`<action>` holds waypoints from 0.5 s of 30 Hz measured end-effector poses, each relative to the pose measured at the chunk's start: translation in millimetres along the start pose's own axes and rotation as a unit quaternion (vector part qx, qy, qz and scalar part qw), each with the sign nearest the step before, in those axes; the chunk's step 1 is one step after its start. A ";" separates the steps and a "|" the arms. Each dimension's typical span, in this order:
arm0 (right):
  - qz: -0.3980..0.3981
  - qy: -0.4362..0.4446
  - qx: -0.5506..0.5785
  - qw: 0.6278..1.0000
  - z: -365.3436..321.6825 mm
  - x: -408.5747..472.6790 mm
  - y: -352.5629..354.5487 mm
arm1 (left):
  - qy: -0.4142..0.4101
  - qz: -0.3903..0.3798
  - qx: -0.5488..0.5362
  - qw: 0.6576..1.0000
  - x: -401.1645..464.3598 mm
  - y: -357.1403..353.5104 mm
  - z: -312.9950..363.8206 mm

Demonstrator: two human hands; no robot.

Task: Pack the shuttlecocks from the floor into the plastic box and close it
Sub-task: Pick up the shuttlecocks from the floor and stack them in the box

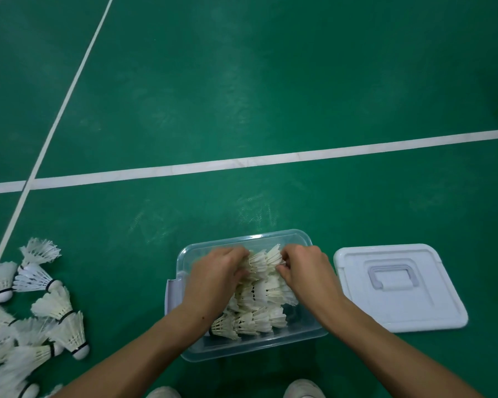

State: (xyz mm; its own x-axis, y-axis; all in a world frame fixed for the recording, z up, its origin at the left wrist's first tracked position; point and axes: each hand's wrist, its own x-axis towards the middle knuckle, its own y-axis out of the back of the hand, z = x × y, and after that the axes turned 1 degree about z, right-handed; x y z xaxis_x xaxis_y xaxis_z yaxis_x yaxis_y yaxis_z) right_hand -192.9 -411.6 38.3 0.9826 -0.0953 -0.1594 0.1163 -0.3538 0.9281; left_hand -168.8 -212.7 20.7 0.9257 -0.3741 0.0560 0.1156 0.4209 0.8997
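A clear plastic box stands open on the green floor, holding rows of stacked white shuttlecocks. Both my hands are inside it at the far row. My left hand grips the left end of a nested stack of shuttlecocks, and my right hand grips its right end with curled fingers. The white lid with its handle lies flat on the floor just right of the box. A pile of loose shuttlecocks lies on the floor at the left.
White court lines cross the green floor beyond the box. My white shoes show at the bottom edge, close to the near side of the box.
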 end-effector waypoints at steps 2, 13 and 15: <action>-0.007 -0.013 0.001 1.000 -2.2 3.2 -1.7 | -0.004 0.002 0.008 1.000 0.6 -3.9 0.2; 0.000 -0.011 0.110 0.994 -7.5 -13.6 26.2 | -0.007 0.023 -0.095 0.995 -13.4 16.1 -7.3; 0.015 -0.008 0.111 0.994 -9.1 -13.6 33.2 | 0.004 0.034 -0.121 0.992 -11.0 25.4 -5.4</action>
State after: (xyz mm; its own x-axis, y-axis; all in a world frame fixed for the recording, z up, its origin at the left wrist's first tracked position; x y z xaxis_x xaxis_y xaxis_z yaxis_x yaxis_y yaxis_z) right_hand -201.1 -413.6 74.4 0.9826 -0.1227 -0.1398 0.0507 -0.5464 0.8360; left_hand -174.1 -193.5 40.7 0.9372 -0.3317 0.1082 0.1355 0.6318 0.7632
